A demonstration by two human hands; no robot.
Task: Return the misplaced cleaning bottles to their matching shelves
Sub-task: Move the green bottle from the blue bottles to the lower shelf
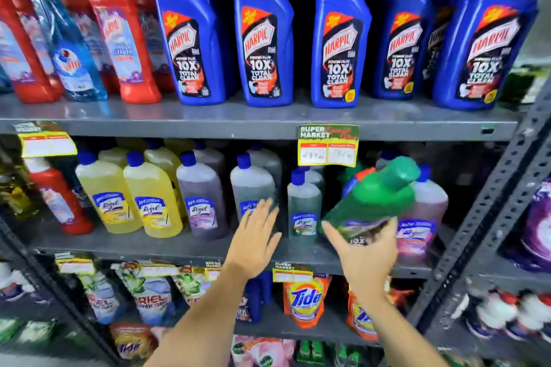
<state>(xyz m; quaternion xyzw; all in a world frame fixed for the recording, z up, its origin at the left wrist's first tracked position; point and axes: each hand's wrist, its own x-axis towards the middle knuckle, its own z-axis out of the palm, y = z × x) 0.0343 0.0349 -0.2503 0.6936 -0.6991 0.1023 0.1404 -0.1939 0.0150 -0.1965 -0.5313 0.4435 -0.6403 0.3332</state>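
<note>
- A green bottle (376,198) is gripped by its lower body in the right hand (367,259), with the cap tilted up and to the right.
- The bottle is held in front of the middle shelf (190,243), toward that shelf's right end, and is blurred.
- It is seen overlapping a pink Lizol bottle (423,217) standing at the right end of the same shelf; whether the two touch cannot be told.
- The left hand (256,243) is spread wide and flat, with nothing held, fingers pointed up at the middle of the shelf.
- Just behind those fingers a grey-green Lizol bottle (252,188) is partly covered; contact cannot be made out.
- Along the middle shelf, blue-capped Lizol bottles are lined up: yellow bottles (152,202) toward the left, a purple bottle (202,202) near the centre.
- At the left end of that shelf a red bottle (58,197) is seen leaning among the yellow ones.
- On the top shelf (268,118), big blue Harpic bottles (264,39) are ranged from the centre to the right edge.
- Toward that shelf's left end, red Harpic bottles (122,36) are stood, with a clear blue bottle (71,59) tilted between them.
- A yellow price tag (328,144) is fixed to the front edge of the top shelf, just above the green bottle.
- On the bottom shelf, an orange Tide pouch (305,299) is visible between the two forearms.
</note>
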